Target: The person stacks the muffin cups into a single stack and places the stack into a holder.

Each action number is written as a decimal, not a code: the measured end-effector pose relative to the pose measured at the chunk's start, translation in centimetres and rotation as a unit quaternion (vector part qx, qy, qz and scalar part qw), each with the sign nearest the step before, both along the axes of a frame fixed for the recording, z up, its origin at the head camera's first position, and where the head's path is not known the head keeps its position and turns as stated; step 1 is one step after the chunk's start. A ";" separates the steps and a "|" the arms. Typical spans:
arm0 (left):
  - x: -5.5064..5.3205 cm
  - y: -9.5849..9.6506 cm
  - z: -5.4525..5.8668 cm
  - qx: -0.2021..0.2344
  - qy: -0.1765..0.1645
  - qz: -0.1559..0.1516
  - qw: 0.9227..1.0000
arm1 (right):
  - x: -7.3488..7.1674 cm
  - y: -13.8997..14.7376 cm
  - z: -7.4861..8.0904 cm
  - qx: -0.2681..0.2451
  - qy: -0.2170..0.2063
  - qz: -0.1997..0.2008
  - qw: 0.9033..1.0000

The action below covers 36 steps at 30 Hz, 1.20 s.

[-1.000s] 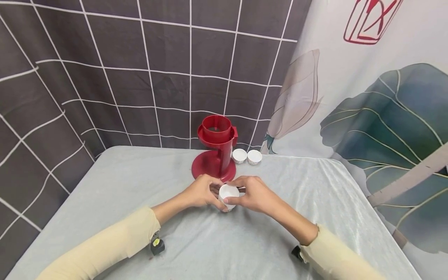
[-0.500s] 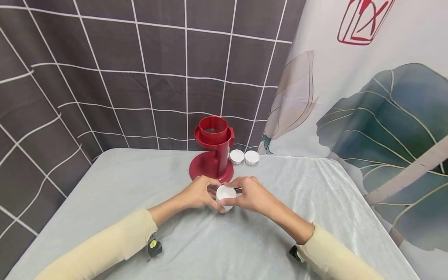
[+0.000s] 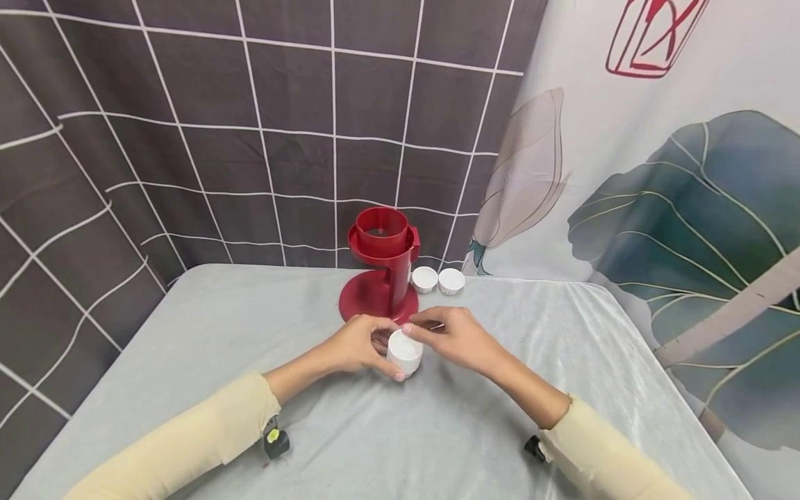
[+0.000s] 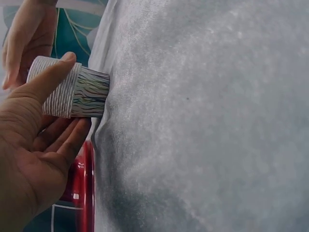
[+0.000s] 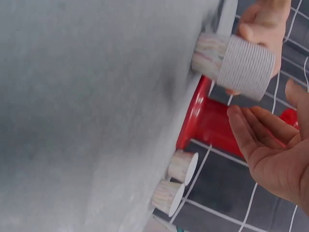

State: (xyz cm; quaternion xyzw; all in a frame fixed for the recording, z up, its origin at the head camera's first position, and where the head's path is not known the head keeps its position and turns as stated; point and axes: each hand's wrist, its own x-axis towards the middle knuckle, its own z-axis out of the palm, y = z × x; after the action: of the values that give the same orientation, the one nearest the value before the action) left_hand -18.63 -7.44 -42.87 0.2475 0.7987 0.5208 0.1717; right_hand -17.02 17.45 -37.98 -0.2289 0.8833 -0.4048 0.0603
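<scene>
Near the middle of the table stands a stack of nested white paper baking cups [image 3: 405,355], with ribbed rims and wavy coloured lines on the lowest cup's side [image 4: 91,93]. My left hand [image 3: 357,344] holds the stack from the left, thumb on the near side and fingers behind it. Just right of the rim hovers my right hand [image 3: 461,337], its thumb over the cup's edge in the head view. Seen from the right wrist, the right hand [image 5: 280,150] has loosely extended fingers, apart from the stack, with nothing between them.
Right behind the hands stands a red plastic stand [image 3: 400,278] with a round base and a ring-shaped top. Two single paper baking cups [image 3: 425,279] sit side by side to its right. A grey cloth covers the table [image 3: 250,312]; patterned curtains hang behind.
My right hand has let go of the stack's rim and lifted slightly up and right. The left hand keeps its hold, and the stack stays in place.
</scene>
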 end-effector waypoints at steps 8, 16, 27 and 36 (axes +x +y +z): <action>0.1 0.0 0.2 0.011 0.007 0.010 1.000 | -2.0 1.6 0.5 0.021 0.036 -0.058 0.997; 0.1 0.2 0.1 0.029 0.022 0.025 0.999 | -4.4 2.9 0.9 0.039 0.058 -0.117 0.991; 0.1 0.6 0.6 0.051 -0.001 0.028 0.998 | -7.8 5.3 0.2 0.062 0.040 -0.160 0.984; 0.3 0.6 0.4 0.051 0.001 0.037 0.998 | -10.7 5.9 -1.2 0.106 0.000 -0.191 0.976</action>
State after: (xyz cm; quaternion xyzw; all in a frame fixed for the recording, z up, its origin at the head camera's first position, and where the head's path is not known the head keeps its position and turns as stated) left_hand -18.34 -6.86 -42.43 0.2271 0.7796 0.5669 0.1386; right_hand -27.73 23.34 -39.22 -0.0484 0.9485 -0.3129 0.0057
